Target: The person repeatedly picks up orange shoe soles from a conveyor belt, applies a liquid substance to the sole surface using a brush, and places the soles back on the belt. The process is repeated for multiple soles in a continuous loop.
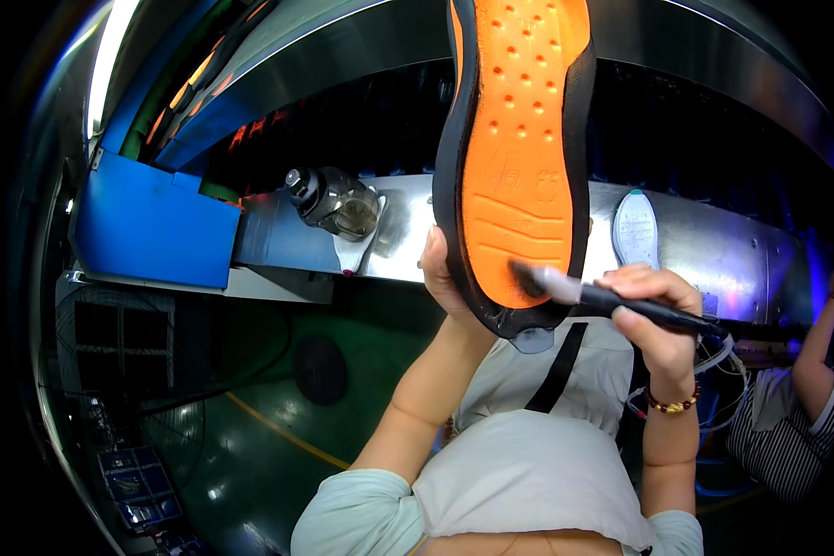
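A large shoe sole (519,185), orange inside with a black raised rim, stands tilted up in front of me. My left hand (447,278) grips its lower left edge, thumb on the black rim and the other fingers hidden behind. In my right hand (660,320) is a brush (558,284) with a black handle and a pale collar, pinched between thumb and fingers. Its dark bristles touch or hover just over the orange surface near the sole's lower end. A clear flap (533,341) sticks out below that end.
Behind the sole runs a metal ledge (704,259) bearing a dark bottle (343,206) on a white cloth and a pale insole-shaped piece (636,230). A blue machine panel (157,222) stands left. Thin cables (734,357) hang by my right wrist. Another person (792,417) is at far right.
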Motion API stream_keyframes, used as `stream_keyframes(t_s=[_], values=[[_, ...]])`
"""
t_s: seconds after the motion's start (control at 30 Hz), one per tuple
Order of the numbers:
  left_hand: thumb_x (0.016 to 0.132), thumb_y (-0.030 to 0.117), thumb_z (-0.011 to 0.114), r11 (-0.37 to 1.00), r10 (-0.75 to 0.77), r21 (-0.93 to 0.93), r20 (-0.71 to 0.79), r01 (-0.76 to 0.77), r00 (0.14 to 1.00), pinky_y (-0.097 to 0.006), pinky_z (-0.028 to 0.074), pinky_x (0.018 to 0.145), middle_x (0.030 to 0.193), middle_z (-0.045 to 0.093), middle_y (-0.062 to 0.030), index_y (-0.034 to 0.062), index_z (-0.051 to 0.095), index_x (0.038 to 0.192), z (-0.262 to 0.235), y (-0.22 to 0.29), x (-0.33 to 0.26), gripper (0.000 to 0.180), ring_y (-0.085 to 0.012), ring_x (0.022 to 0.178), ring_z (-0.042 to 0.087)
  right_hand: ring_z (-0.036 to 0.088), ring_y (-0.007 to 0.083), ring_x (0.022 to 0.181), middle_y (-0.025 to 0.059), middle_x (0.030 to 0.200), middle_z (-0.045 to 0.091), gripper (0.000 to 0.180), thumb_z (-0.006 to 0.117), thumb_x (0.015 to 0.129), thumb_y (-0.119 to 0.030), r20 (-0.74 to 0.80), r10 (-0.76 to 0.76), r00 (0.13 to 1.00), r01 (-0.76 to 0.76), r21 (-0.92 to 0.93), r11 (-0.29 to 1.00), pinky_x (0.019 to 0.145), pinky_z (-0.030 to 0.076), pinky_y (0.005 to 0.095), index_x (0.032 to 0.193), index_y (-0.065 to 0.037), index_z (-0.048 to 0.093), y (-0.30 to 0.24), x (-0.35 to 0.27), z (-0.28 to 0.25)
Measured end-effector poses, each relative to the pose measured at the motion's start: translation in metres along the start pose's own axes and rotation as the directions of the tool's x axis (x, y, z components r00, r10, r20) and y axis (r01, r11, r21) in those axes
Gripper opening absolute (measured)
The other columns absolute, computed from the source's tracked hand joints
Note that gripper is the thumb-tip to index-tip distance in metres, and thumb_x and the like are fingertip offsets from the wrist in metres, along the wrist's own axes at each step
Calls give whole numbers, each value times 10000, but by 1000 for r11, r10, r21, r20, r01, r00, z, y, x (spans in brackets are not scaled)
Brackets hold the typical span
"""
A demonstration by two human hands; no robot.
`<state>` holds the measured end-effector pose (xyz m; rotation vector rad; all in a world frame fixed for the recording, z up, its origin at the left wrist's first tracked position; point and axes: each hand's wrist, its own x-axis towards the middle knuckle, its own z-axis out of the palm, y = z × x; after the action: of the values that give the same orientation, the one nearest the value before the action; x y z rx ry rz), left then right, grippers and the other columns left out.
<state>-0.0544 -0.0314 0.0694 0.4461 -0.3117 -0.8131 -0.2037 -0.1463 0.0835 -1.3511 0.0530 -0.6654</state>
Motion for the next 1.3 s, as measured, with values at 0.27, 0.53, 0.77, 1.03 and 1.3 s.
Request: stream_keyframes(t_s=[0.27,0.53,0.77,1.03,1.3], values=[[836,406,368,998,18,-64,15,-17,1000,-352,419,862,1129,509,-130,15,428,1147,-3,6,9,503,-233,992,520,598,237,855,164,895,614,203,611,658,87,-38,0,999,-1,-23,1000,788,471,335,846,11,601,0,4,9],[838,357,390,991,122,51,80,-126,989,-332,442,821,1052,546,-135,14,476,1067,12,13,15,421,-218,927,546,607,225,826,156,858,631,204,647,633,60,196,-93,976,148,-289,946,769,472,310,832,15,632,-14,28,-6],[823,314,431,993,116,-40,136,-111,984,-316,463,787,986,566,-111,22,490,1031,10,24,25,364,-208,872,567,611,221,786,129,815,639,181,655,634,30,300,-95,949,183,-283,942,745,467,304,810,-5,632,-20,34,-2],[807,321,453,998,67,-5,133,-67,989,-320,465,796,1004,570,-118,22,508,1029,3,26,26,377,-207,901,569,612,211,789,132,820,639,178,663,633,29,338,-96,936,181,-229,956,706,479,286,806,-1,630,-22,31,3],[828,300,430,936,-346,-56,30,348,938,-359,452,845,1056,552,-179,-33,477,1114,6,32,30,442,-248,930,573,620,223,742,118,819,649,210,717,602,-61,513,-81,855,215,-208,954,666,449,287,794,-31,639,-29,28,2]])
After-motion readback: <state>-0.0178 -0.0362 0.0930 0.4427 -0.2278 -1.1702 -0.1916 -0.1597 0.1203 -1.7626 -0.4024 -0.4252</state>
